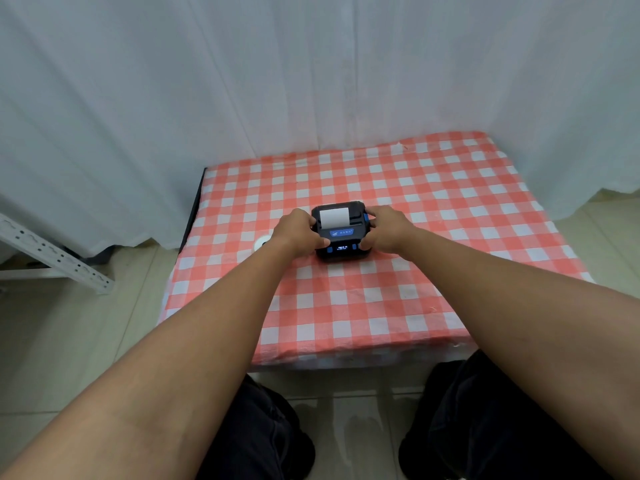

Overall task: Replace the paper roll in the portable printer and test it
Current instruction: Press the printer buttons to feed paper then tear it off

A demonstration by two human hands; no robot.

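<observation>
A small black portable printer [341,237] with blue trim sits in the middle of a table covered by a red-and-white checked cloth [433,209]. A strip of white paper [334,217] sticks out of its top, and its small front display is lit. My left hand [298,230] grips the printer's left side. My right hand [386,228] grips its right side, fingers curled over the top corner. A white paper roll [260,243] lies on the cloth just left of my left wrist, mostly hidden by it.
A white curtain [242,81] hangs close behind and beside the table. A white perforated metal frame [52,252] stands on the tiled floor at the left. My knees in dark trousers [270,427] are below the table's front edge.
</observation>
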